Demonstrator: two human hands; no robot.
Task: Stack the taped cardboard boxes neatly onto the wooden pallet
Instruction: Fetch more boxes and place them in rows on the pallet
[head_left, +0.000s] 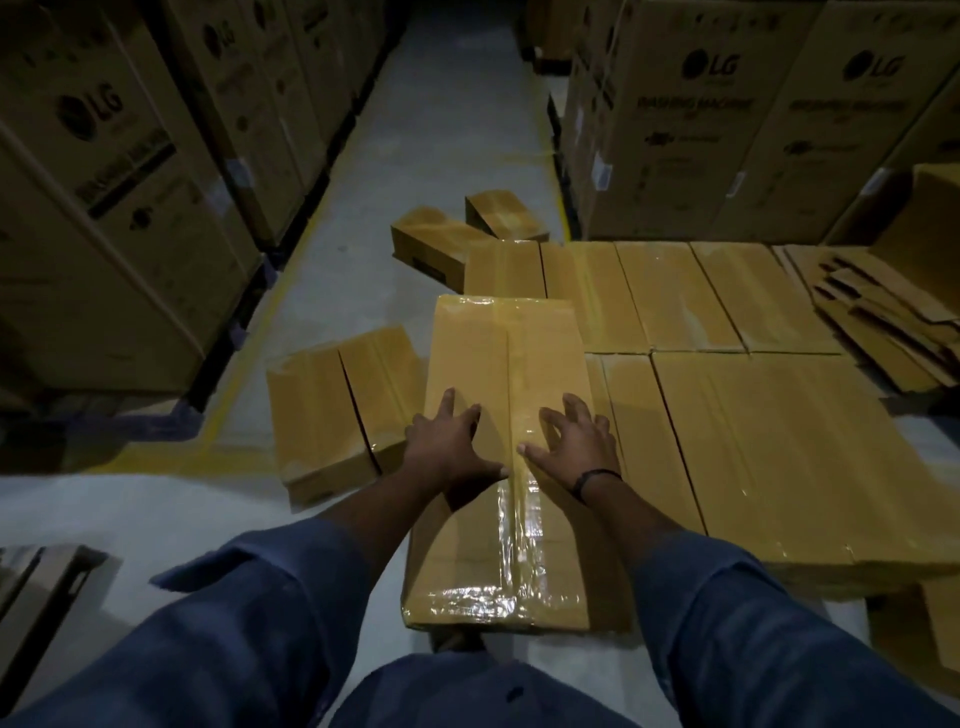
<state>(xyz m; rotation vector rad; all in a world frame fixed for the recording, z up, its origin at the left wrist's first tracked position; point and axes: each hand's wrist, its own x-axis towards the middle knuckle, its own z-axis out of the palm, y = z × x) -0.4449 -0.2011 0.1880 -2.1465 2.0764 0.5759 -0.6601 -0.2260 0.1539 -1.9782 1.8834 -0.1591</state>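
— Where is the box?
— The long taped box (498, 343) lies along the left edge of the box layer (753, 431).
— Your fingers?
— My left hand (451, 448) and right hand (574, 447) press on its top, fingers spread, gripping nothing.

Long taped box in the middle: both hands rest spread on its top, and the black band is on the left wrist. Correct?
Not quite. In the head view the black band sits on the right wrist. The left hand and the right hand do rest spread on the long taped box.
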